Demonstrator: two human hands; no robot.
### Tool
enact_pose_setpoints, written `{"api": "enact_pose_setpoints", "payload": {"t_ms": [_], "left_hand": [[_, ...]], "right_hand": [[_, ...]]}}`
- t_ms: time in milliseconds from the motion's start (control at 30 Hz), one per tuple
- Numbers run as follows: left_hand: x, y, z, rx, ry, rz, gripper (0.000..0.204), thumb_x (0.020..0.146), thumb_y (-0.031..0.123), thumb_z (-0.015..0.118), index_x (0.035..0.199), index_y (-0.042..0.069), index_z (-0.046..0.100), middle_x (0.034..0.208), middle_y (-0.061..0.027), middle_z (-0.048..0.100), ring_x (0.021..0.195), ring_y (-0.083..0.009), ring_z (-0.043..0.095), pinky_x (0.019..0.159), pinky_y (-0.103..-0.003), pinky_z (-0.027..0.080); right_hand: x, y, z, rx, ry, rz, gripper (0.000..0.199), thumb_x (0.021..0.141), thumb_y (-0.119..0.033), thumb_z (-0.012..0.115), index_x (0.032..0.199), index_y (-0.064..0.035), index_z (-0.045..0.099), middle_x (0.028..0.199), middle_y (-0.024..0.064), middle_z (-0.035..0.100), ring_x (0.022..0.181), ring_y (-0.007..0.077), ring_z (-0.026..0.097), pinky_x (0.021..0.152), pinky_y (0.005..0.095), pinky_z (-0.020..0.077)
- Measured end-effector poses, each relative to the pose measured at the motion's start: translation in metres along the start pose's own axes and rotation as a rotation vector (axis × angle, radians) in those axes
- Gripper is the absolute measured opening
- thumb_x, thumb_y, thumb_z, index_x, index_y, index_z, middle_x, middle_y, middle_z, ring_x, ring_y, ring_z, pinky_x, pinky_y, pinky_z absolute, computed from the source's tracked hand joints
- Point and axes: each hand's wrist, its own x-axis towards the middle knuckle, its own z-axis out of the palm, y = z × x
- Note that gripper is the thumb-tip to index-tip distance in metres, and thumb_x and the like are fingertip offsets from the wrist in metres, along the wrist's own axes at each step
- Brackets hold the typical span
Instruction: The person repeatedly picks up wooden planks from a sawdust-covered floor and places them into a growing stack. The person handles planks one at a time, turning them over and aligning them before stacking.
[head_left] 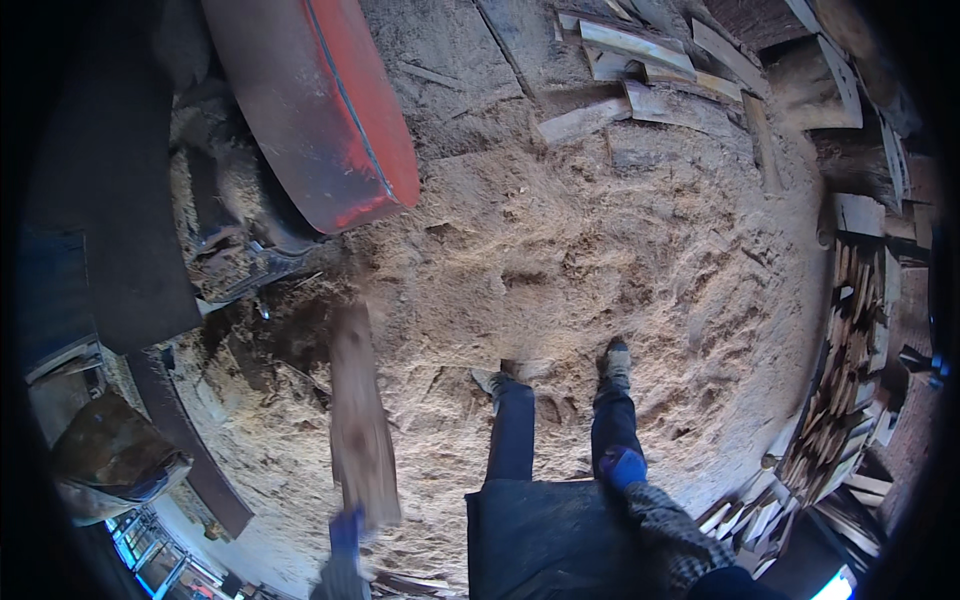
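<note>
A long wooden plank (363, 420) slants up and away from my left side, smeared by motion. My left hand (347, 530), in a blue glove, is closed on its near end at the left edge. The plank's far end lies close to the dark base of a red machine housing (340, 110). My right hand (622, 466), also in a blue glove, hangs beside my right leg. Its fingers are not distinct, and no object shows in it. A dark apron (540, 540) covers my front.
Sawdust (560, 260) covers the floor around my feet. Loose boards (640, 50) lie at the far right, and a stack of wood strips (835, 360) stands along the right. A dark metal beam (185, 440) and a brown box-like object (115, 450) are at the left.
</note>
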Motion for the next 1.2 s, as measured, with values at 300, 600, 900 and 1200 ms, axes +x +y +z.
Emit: {"api": "enact_pose_setpoints", "payload": {"t_ms": [300, 600, 900, 1200], "left_hand": [[-0.046, -0.108, 0.015, 1.243, -0.148, 0.138, 0.060, 0.076, 0.046, 0.061, 0.117, 0.003, 0.053, 0.107, -0.0190, 0.057, 0.093, -0.0320, 0.059, 0.081, -0.044, 0.046], [0.159, 0.491, 0.317, 1.297, 0.664, 1.367, 0.073, 0.083, 0.039, 0.054, 0.144, 0.011, 0.024, 0.147, -0.0140, 0.025, 0.130, -0.0388, 0.028, 0.106, -0.052, 0.020], [0.231, 0.581, 0.342, 1.645, 0.659, 1.196, 0.078, 0.077, 0.011, 0.060, 0.144, 0.013, 0.019, 0.139, -0.0205, 0.036, 0.111, -0.0418, 0.051, 0.087, -0.044, 0.048], [0.033, 0.557, 0.319, 1.020, -0.315, 1.455, 0.040, 0.080, 0.014, 0.058, 0.120, 0.008, 0.055, 0.078, -0.0156, 0.063, 0.063, -0.0234, 0.060, 0.057, -0.036, 0.051]], "right_hand": [[0.040, -0.048, -0.018, 0.263, -0.220, -0.087, 0.032, 0.078, -0.033, 0.058, 0.100, -0.0107, 0.066, 0.092, 0.0174, 0.065, 0.088, 0.0336, 0.062, 0.079, 0.0402, 0.0491], [0.094, -0.113, 0.005, 0.408, -0.213, -0.267, 0.035, 0.081, -0.029, 0.061, 0.107, -0.0067, 0.063, 0.098, 0.0162, 0.065, 0.091, 0.0310, 0.062, 0.082, 0.0380, 0.0480], [0.119, -0.146, -0.030, 0.775, -0.283, -0.341, 0.036, 0.082, -0.023, 0.063, 0.112, -0.0025, 0.058, 0.101, 0.0175, 0.064, 0.092, 0.0290, 0.063, 0.081, 0.0366, 0.0490], [0.166, -0.070, -0.073, 0.886, 0.240, -0.213, 0.075, 0.068, -0.012, 0.078, 0.130, 0.0019, 0.040, 0.125, 0.0163, 0.050, 0.115, 0.0248, 0.049, 0.098, 0.0341, 0.0380]]}}
